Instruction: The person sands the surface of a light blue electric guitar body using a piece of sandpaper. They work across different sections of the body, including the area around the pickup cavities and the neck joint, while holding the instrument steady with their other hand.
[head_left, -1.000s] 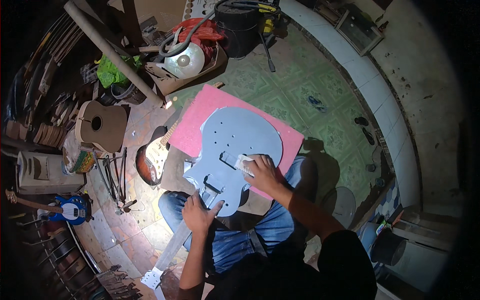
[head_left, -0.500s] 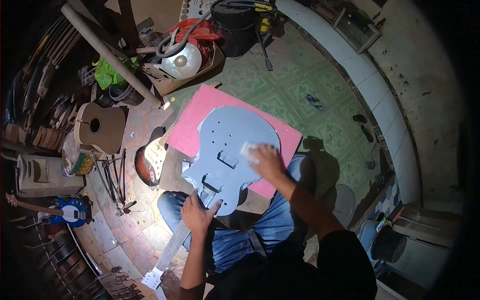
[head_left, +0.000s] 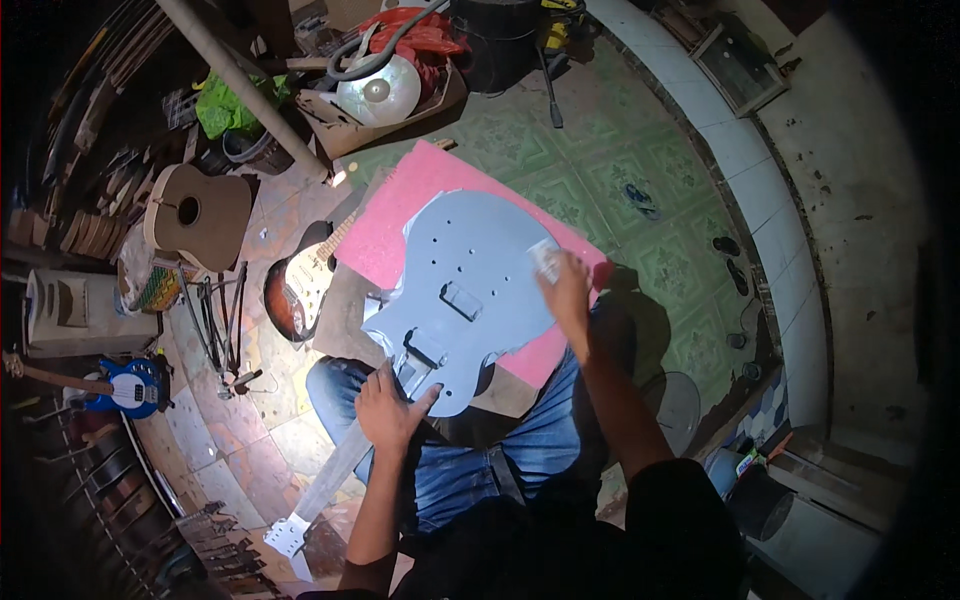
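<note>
Over at the far left, a pale box-like unit (head_left: 90,312) stands just above a blue guitar (head_left: 136,388) whose neck points toward the left. Beside these, a tan acoustic guitar body (head_left: 205,215) with a dark round soundhole leans above a thin-legged metal stand (head_left: 212,325). Next, low down, comes the pale headstock (head_left: 287,537) of the grey guitar (head_left: 510,225); I cannot tell whether it touches the tiles below. Higher up lies a sunburst electric guitar (head_left: 300,285) with a cream pickguard, close to the pink board (head_left: 395,195).

The left hand (head_left: 390,408) is clamped around the grey guitar where neck meets body, fingers on the far side of the neck and thumb along the body's lower part. That body, drilled with small holes and cut with two rectangular openings, lies face up across the pink board, its near end reaching over the seated person's jeans (head_left: 545,420). The right hand (head_left: 568,295), well apart from the left, is closed on a white pad (head_left: 545,258) at the body's right edge (its fingers look a little blurred to me). Farther right, a pair of sandals (head_left: 641,202) rests on green patterned tiles (head_left: 670,290), and near the lower right stands a black bucket (head_left: 762,502).
</note>
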